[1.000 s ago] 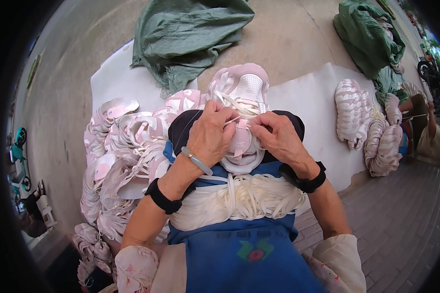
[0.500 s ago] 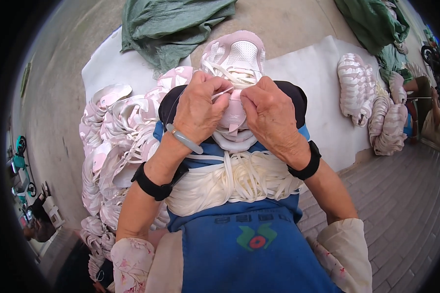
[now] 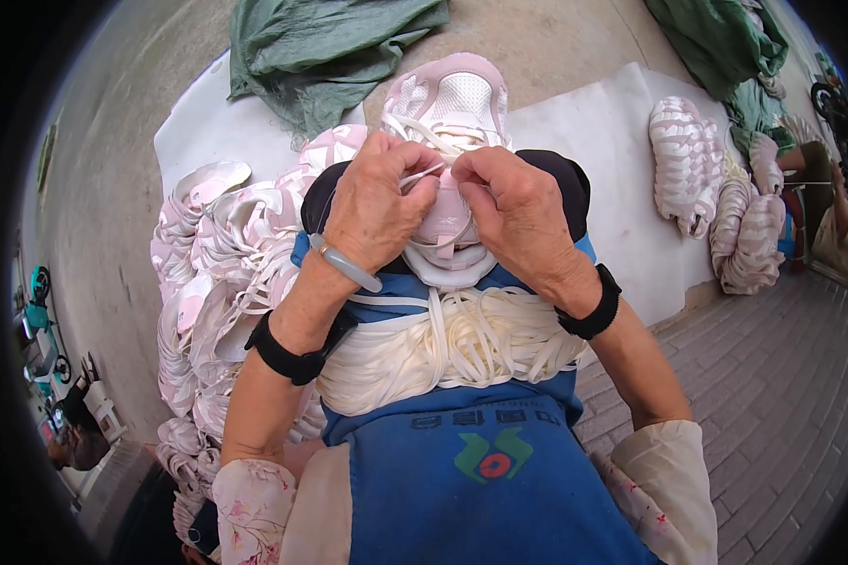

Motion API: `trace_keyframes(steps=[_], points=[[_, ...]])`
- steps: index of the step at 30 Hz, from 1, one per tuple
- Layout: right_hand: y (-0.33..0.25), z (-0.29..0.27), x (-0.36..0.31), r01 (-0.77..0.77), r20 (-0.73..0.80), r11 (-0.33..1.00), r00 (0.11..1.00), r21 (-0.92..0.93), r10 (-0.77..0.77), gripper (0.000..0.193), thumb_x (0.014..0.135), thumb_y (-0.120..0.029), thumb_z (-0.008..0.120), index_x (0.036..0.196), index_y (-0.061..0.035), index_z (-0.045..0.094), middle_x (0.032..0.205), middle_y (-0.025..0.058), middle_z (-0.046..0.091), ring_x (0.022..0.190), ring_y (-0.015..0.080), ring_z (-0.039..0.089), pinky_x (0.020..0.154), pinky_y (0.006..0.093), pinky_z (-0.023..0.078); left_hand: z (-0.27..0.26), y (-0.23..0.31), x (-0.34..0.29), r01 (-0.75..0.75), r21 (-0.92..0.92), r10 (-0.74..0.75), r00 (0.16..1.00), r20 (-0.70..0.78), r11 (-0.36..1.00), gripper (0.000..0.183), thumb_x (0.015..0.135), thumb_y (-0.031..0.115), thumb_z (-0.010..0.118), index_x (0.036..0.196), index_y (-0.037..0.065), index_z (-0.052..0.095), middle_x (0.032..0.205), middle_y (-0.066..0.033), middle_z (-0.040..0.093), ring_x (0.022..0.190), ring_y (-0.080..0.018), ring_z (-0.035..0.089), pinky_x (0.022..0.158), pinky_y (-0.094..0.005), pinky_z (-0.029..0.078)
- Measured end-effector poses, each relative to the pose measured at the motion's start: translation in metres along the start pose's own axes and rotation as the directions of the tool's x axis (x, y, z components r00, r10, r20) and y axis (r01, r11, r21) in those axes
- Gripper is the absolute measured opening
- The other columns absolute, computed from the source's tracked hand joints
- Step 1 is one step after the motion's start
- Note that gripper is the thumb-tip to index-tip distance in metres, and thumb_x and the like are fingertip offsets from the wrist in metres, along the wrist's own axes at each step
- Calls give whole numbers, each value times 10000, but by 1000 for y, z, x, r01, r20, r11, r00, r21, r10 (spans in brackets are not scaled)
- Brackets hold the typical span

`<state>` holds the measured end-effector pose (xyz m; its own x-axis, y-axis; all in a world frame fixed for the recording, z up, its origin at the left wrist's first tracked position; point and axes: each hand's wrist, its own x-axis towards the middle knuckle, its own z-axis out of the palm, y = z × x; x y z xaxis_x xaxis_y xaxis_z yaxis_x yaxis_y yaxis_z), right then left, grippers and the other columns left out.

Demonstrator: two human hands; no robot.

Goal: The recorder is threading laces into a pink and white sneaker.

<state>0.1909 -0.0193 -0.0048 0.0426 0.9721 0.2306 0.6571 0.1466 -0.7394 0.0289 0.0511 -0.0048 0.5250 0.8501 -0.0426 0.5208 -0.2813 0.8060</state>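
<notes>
A pink and white sneaker upper point(image 3: 454, 99) lies over my knees, its toe pointing away and its pink tongue point(image 3: 446, 218) toward me. My left hand point(image 3: 379, 200) pinches a white shoelace point(image 3: 422, 175) between thumb and forefinger, at the left of the tongue. Close by on the right, my right hand point(image 3: 516, 196) has thumb and fingers pressed together at the top of the tongue; what lies between them is hidden. A thick bundle of cream laces point(image 3: 452, 344) rests across my lap on the blue apron point(image 3: 443, 490).
To my left is a heap of pink and white shoe uppers point(image 3: 212, 273). Stacked uppers point(image 3: 685, 169) lie on the white sheet point(image 3: 594, 141) at the right. Green cloth point(image 3: 334, 56) lies ahead. At the far right another person's arm point(image 3: 840, 217) shows.
My right hand has shifted slightly, its forefinger now extended closer to my left fingertips over the tongue. Slightly more of the tongue shows. My left hand keeps its pinch on the lace.
</notes>
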Motion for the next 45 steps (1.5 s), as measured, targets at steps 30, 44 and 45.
trace_keyframes(steps=[30,44,45], points=[[-6,3,1,-34,-76,985,997,-167,21,111,809,-44,650,904,-47,593,730,140,643,659,330,646,571,376,494,-7,15,-3,-118,339,115,993,30,933,118,833,135,663,934,75,672,852,-95,596,763,-293,620,658,-378,493],[-15,-22,-14,221,15,964,975,-146,-221,252,752,-90,696,979,-39,598,944,108,578,871,291,582,788,389,466,-31,-11,8,-346,181,305,926,223,920,188,916,208,597,908,32,533,749,-82,491,589,-218,513,540,-338,449],[-18,-23,-17,215,10,965,976,-153,-216,252,752,-90,696,979,-39,598,944,108,578,871,291,582,788,389,466,-40,-3,10,-354,176,312,922,228,918,188,916,208,597,908,32,533,749,-82,491,589,-218,513,540,-338,449]])
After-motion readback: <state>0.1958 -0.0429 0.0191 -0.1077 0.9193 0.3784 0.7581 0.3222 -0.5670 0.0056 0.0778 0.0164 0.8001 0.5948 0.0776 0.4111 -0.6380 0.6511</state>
